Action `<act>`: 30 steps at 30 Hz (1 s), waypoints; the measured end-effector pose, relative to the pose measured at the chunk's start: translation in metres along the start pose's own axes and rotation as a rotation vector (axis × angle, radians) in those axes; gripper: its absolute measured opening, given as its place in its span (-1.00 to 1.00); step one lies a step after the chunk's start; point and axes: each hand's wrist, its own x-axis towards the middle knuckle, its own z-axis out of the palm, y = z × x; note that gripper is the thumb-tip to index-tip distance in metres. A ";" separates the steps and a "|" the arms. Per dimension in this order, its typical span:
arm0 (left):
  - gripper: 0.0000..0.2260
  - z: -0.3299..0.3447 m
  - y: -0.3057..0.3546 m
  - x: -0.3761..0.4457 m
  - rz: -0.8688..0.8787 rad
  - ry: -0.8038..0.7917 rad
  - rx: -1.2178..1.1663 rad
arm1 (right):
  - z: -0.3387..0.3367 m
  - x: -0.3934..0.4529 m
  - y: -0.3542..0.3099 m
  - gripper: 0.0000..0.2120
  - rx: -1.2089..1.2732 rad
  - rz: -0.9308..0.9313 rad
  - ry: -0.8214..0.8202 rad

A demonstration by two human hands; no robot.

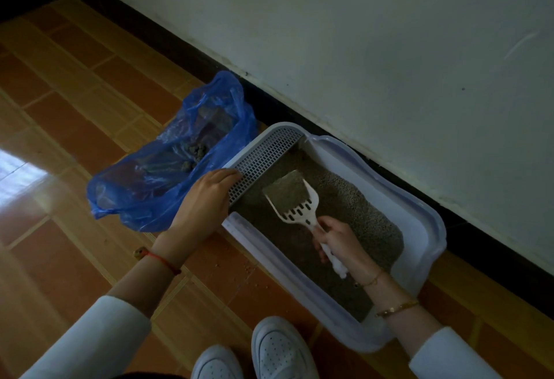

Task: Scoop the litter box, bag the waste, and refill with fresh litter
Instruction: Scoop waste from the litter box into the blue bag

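Litter box (419, 207) smooth plastic; slotted scoop (295, 203) heaped, granular litter.

One litter box (425, 228), one white slotted scoop (295, 201), one blue plastic bag (135, 201), one grated step panel (263, 159). Two hands: left hand (204, 198), right hand (338, 239). Two white shoes (278, 348). Three wrist bands: one red string bracelet (163, 263), two gold bracelets (395, 308).
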 end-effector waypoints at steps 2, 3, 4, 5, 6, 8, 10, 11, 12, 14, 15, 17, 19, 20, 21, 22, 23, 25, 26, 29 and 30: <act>-0.54 -0.001 0.001 0.002 0.001 -0.009 0.003 | -0.006 -0.006 -0.002 -0.86 0.030 -0.027 0.037; -0.54 -0.001 0.002 0.002 0.004 -0.015 0.003 | -0.008 -0.009 -0.003 -0.86 0.035 -0.040 0.060; -0.54 -0.002 0.004 0.003 0.007 -0.019 0.005 | -0.011 -0.011 -0.004 -0.85 0.045 -0.047 0.075; -0.54 -0.002 0.006 0.003 0.012 -0.019 0.007 | -0.013 -0.013 -0.005 -0.84 0.059 -0.051 0.081; -0.54 -0.002 0.007 0.003 0.017 -0.017 0.005 | -0.015 -0.015 -0.005 -0.84 0.065 -0.060 0.087; -0.55 -0.001 0.009 0.003 0.026 -0.012 0.000 | -0.018 -0.017 -0.007 -0.82 0.056 -0.084 0.113; -0.55 0.000 0.010 0.002 0.032 -0.019 -0.002 | -0.019 -0.018 -0.009 -0.82 0.044 -0.093 0.107; -0.54 0.000 0.009 0.002 0.034 -0.023 -0.004 | -0.019 -0.018 -0.010 -0.83 0.047 -0.094 0.104; -0.54 0.001 0.009 0.002 0.035 -0.024 -0.006 | -0.019 -0.019 -0.011 -0.83 0.057 -0.091 0.110; -0.54 0.000 0.010 0.001 0.031 -0.025 -0.013 | -0.021 -0.020 -0.013 -0.84 0.066 -0.086 0.122; -0.54 -0.001 0.010 0.001 0.032 -0.021 -0.015 | -0.022 -0.020 -0.014 -0.84 0.059 -0.090 0.122; -0.55 -0.003 0.011 0.001 0.030 -0.017 -0.017 | -0.024 -0.021 -0.016 -0.84 0.041 -0.111 0.130; -0.55 -0.004 0.010 0.001 0.027 -0.018 -0.016 | -0.025 -0.021 -0.018 -0.84 0.021 -0.125 0.130; -0.55 -0.005 0.009 0.001 0.027 -0.015 -0.015 | -0.025 -0.022 -0.020 -0.84 0.006 -0.131 0.120; -0.55 -0.006 0.008 0.001 0.027 -0.008 -0.013 | -0.025 -0.022 -0.023 -0.85 -0.012 -0.137 0.111; -0.55 -0.006 0.006 0.001 0.028 0.003 -0.010 | -0.024 -0.023 -0.025 -0.85 -0.025 -0.146 0.105; -0.56 -0.007 0.004 0.000 0.027 0.017 -0.006 | -0.022 -0.024 -0.029 -0.85 -0.029 -0.156 0.103; -0.61 -0.011 -0.002 -0.001 0.003 0.063 0.025 | -0.019 -0.025 -0.038 -0.85 -0.043 -0.185 0.105; -0.63 -0.013 -0.005 -0.003 -0.023 0.094 0.053 | -0.016 -0.024 -0.044 -0.85 -0.054 -0.201 0.105; -0.65 -0.022 -0.019 -0.010 -0.158 0.174 0.134 | -0.002 -0.019 -0.071 -0.86 -0.087 -0.253 0.096; -0.65 -0.025 -0.025 -0.012 -0.210 0.185 0.161 | 0.005 -0.017 -0.082 -0.86 -0.110 -0.273 0.082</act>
